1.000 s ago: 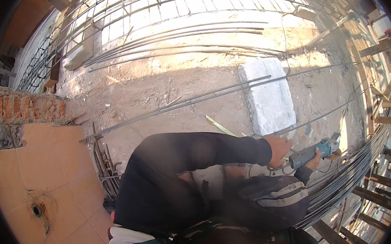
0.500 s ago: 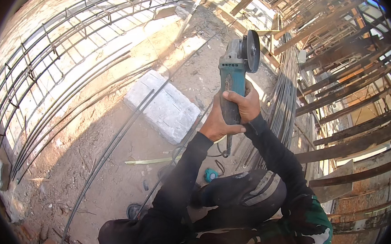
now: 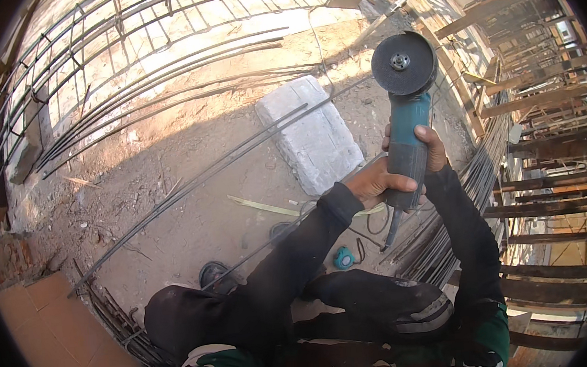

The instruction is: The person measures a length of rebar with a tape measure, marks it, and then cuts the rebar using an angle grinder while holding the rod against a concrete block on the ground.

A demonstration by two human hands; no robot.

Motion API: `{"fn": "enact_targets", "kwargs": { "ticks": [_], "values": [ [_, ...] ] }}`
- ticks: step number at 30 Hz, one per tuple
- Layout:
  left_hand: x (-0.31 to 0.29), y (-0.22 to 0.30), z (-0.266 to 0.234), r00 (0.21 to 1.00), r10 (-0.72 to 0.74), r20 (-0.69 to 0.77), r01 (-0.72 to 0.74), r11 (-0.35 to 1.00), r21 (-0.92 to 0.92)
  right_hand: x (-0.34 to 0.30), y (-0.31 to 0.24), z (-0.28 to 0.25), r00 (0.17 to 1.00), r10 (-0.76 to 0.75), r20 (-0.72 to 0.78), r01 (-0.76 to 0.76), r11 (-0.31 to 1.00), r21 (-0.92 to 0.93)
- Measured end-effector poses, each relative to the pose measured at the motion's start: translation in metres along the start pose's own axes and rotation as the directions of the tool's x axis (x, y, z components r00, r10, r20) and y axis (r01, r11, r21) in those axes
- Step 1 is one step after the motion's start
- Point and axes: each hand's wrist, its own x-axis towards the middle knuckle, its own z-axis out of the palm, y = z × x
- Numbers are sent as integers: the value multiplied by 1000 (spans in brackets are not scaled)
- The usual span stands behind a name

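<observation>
Outdoor building site, bare dusty ground (image 3: 190,185); tiled floor corner (image 3: 50,327) far left and below the hands. A steel bar cage (image 3: 123,38) curves along the upper left. Two long steel bars (image 3: 190,185) lie slanting across the dirt to the left of the hands, over one pale concrete block (image 3: 310,137) just left of them. One small teal tape measure (image 3: 343,257) lies below the hands. Left hand (image 3: 374,180) wraps the lower grip of one teal angle grinder (image 3: 404,116), arm bent, black sleeve. Right hand (image 3: 429,149) clasps the body from the far side. Grinder upright, disc topmost. Bundled bars (image 3: 461,205) and timber framing (image 3: 552,135) to the right.
</observation>
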Motion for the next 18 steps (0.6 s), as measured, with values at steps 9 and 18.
{"fn": "enact_targets", "kwargs": {
  "ticks": [9, 18],
  "values": [
    [-18, -22, -43, 846, 421, -327, -62, 686, 725, 40, 63, -19, 977, -199, -81, 210, 961, 179],
    [-53, -17, -47, 942, 256, -218, -81, 802, 591, 39, 87, -1, 950, -204, 235, 106, 923, 370]
  ]
}}
